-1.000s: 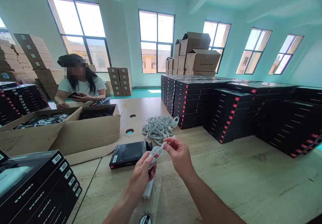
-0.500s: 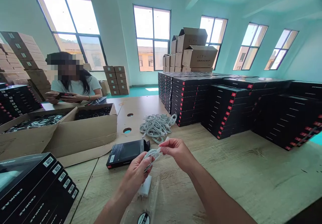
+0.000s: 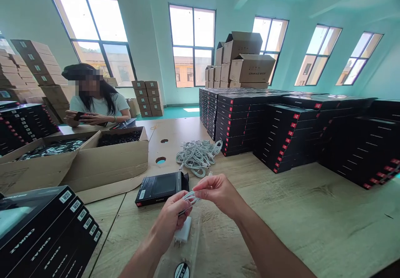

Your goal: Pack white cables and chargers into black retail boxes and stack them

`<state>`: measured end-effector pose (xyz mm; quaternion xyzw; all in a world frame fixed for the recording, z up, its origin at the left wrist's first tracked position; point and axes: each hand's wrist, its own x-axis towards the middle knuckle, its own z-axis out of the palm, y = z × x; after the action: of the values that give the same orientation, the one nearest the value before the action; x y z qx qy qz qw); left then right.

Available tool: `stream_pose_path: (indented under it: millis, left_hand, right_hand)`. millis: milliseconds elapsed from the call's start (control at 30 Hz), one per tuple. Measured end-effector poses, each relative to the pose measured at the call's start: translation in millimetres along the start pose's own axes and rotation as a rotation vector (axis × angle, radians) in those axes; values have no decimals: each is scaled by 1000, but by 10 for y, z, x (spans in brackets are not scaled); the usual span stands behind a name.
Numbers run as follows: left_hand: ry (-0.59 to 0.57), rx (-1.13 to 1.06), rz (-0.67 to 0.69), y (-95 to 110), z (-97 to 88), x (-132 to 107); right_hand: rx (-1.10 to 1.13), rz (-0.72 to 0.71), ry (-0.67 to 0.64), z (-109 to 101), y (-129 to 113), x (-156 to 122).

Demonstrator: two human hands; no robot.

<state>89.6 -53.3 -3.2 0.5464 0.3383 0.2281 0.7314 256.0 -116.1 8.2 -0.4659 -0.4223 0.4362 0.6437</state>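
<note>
A coiled white cable is pinched in my left hand. My right hand grips the same coil from the other side, fingertips pressed together, with a pale cable end just above them. Below my left hand lies a white plug adapter with metal prongs, on a clear plastic tray with a round black label. Behind my left hand is a black box with its right end flap open. Further back sits a tangled pile of white cables.
Stacked black boxes fill the back right of the table; more boxes stand at front left. An open carton holds small dark items. Across the table, a person holds a dark object. Two holes pierce the tabletop.
My right hand has moved slightly left, closer to my left hand, and its fingers now lie further onto the cable coil. The view has shifted a little.
</note>
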Motion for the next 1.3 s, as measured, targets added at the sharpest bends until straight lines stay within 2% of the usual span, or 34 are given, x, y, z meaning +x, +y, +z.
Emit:
stream_pose_path:
  millis: [67, 167, 300, 367, 567, 700, 1000, 1167, 1300]
  left_hand:
    - [14, -16, 22, -17, 30, 11]
    - [41, -48, 26, -10, 67, 17]
    - [19, -121, -6, 23, 69, 11]
    - [33, -174, -2, 29, 50, 12]
    - [178, -218, 3, 40, 0, 31]
    - [192, -199, 25, 43, 6, 41]
    - [178, -220, 42, 52, 18, 62]
    - [171, -189, 76, 77, 20, 63]
    - [132, -114, 28, 127, -24, 34]
  right_hand:
    - [-11, -24, 60, 31, 11, 10]
    - [-41, -115, 218, 65, 49, 31]
    - [-233, -253, 337, 109, 113, 38]
    - [-329, -304, 329, 122, 140, 33]
    - [-668, -548, 218, 151, 192, 11]
    - [-760, -622, 259, 184, 261, 26]
    - [-1012, -605, 436, 223, 285, 54]
    - [-1075, -617, 412, 228, 310, 92]
    - [-956, -576, 371, 190, 283, 77]
